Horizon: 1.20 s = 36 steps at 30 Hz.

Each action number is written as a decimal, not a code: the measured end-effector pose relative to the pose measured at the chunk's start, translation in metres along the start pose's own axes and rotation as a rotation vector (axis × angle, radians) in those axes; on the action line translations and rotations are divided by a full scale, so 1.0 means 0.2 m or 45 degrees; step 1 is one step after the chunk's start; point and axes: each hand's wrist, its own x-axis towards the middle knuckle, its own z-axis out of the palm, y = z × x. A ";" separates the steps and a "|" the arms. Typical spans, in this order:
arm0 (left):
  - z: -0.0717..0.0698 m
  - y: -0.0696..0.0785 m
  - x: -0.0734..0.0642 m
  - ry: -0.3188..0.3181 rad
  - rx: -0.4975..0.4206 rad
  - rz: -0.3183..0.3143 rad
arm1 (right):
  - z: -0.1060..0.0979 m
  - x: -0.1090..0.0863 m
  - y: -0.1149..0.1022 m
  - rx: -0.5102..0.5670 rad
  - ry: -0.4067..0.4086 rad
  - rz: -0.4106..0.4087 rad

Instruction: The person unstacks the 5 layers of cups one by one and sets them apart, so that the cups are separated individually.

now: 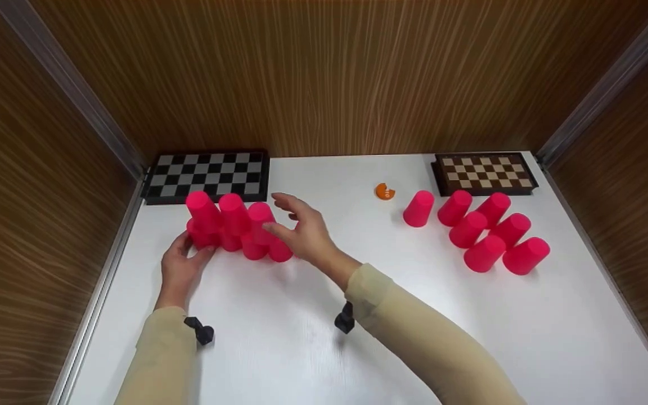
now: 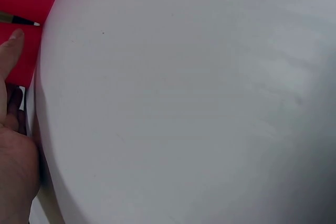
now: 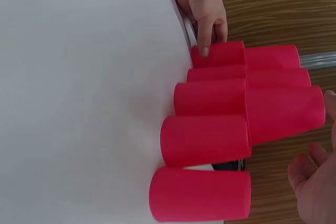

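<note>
Plainly, the left hand [image 1: 179, 270] has its grip wrapped around the leftmost lower cup [image 3: 228, 53] on the counter [image 1: 273, 337]; a squeeze or tug there could spread a gap and drop the first upper cup [image 1: 203, 211] above it. Further right, the third upper cup [image 1: 260, 214] seems to straddle two beneath, so a brush from the right hand [image 1: 308, 233], its grip wide and just beside, could topple it. Farthest right, seven cups [image 1: 468, 229] stand well apart from both hands.
</note>
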 end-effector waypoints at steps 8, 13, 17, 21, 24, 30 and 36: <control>0.00 0.00 0.01 -0.012 0.024 -0.020 | 0.10 0.04 -0.03 0.006 -0.028 0.120; 0.00 0.00 0.00 -0.013 0.033 -0.017 | 0.12 0.04 -0.02 -0.020 -0.016 0.139; 0.00 0.00 0.00 -0.014 0.028 -0.017 | 0.13 0.04 -0.01 0.015 -0.004 0.128; 0.00 0.00 0.01 -0.013 0.038 -0.029 | 0.14 0.04 0.00 0.043 0.000 0.131; 0.00 0.00 0.01 -0.008 0.058 -0.031 | 0.13 0.04 0.00 0.059 0.004 0.127; 0.00 0.01 0.01 -0.015 0.061 -0.027 | 0.02 0.01 -0.01 0.062 0.040 0.066; 0.00 0.00 0.00 -0.004 0.054 -0.001 | -0.19 -0.04 0.04 0.111 0.131 0.014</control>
